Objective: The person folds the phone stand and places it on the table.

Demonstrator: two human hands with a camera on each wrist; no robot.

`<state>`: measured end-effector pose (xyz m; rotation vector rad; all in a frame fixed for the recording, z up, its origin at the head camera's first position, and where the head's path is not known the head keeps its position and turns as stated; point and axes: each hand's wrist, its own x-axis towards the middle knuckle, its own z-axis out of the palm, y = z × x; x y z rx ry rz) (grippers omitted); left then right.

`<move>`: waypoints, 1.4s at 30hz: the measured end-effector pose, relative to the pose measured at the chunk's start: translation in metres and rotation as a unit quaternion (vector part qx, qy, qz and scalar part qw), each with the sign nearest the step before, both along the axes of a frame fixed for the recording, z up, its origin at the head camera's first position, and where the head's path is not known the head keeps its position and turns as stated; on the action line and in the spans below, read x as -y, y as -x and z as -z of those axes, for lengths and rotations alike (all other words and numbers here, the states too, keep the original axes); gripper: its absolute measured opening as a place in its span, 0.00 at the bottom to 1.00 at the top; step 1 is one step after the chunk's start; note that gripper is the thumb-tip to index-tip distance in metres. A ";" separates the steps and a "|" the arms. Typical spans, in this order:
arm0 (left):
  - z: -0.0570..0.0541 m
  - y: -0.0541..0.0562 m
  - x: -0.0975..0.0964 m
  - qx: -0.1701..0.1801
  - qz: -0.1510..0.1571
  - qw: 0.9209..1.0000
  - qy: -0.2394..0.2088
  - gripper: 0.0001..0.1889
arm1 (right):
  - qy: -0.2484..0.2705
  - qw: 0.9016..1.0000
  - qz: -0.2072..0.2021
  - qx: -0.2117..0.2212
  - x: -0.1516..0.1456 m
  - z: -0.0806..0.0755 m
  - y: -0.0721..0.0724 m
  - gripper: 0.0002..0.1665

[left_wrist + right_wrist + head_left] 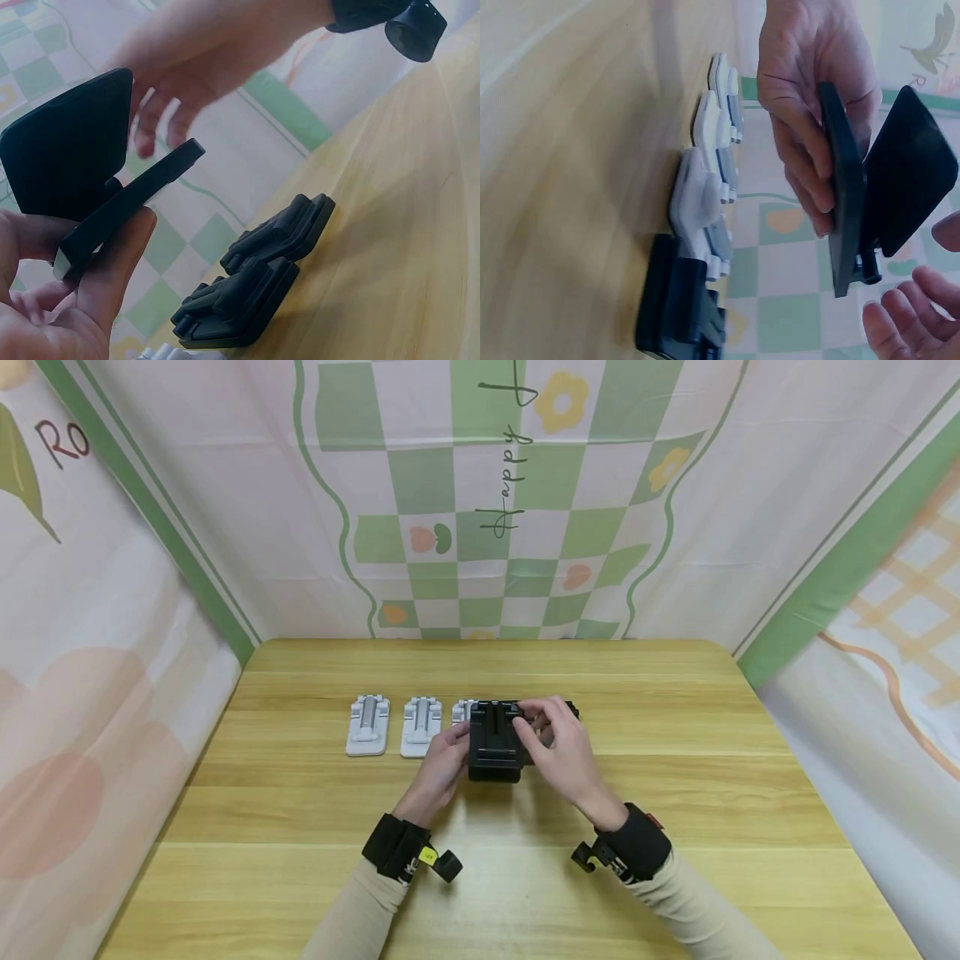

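A black folding phone stand [495, 767] is held up above the table in my left hand [441, 770]. In the left wrist view, thumb and fingers pinch the stand's base [127, 214], while its plate [71, 146] tilts away from the base, partly unfolded. My right hand [566, 758] is beside the stand's upper right. Its fingers [904, 315] are loosely bent with nothing between them, and in the right wrist view they appear apart from the stand's hinge [868, 266].
Folded white phone stands [367, 727] lie in a row at the left, one partly hidden by the held stand. Two folded black stands [236, 304] continue the row, mostly behind my hands in the head view. Patterned curtains [480, 577] surround the wooden table [300, 810].
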<state>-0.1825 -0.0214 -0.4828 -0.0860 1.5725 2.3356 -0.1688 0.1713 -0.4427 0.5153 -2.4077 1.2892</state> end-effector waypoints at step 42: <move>0.001 0.001 0.008 0.010 0.000 0.999 -0.048 0.22 | 0.227 0.889 -0.049 0.394 -0.001 0.018 0.010 0.42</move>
